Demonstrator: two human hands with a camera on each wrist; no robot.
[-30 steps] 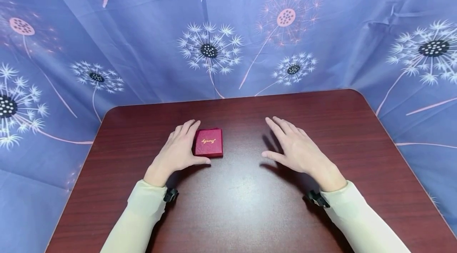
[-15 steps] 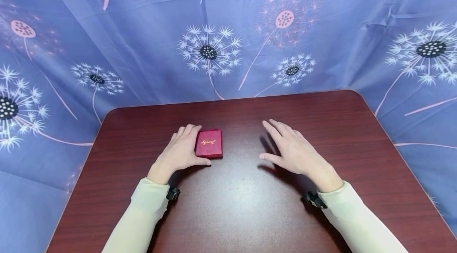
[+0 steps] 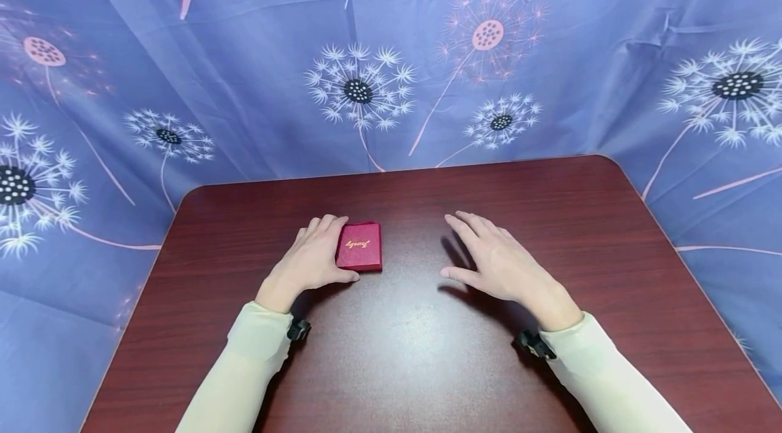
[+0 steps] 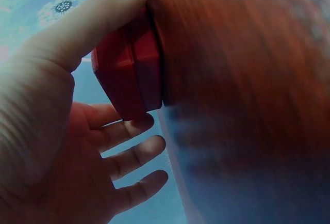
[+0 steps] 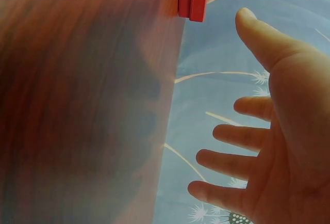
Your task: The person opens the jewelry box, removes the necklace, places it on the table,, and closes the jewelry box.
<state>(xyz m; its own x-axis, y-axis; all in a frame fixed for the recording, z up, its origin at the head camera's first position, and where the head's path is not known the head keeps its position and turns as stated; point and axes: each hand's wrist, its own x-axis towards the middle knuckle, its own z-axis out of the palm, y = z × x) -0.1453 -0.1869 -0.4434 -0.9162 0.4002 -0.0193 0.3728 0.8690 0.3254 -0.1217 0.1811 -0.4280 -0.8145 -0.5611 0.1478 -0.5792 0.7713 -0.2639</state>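
Observation:
A small red jewelry box [image 3: 359, 247] with gold script on its lid lies flat on the table, left of the middle. My left hand [image 3: 310, 258] holds it from the left side. In the left wrist view, the thumb [image 4: 98, 20] lies across the near face of the box [image 4: 126, 53], and the index fingertip is hidden behind it. The other fingers are spread below. My right hand [image 3: 502, 258] hovers over the table to the right, apart from the box, its fingers extended and holding nothing.
The dark red-brown wooden table [image 3: 415, 365] has rounded far corners. A blue curtain [image 3: 256, 80] with dandelion prints hangs behind and along both sides. Each wrist wears a small black camera [image 3: 298, 329] at the sleeve cuff.
The left fingers and thumb have drawn in closer around the box, which stays in place. My right hand has shifted slightly left and toward the near side.

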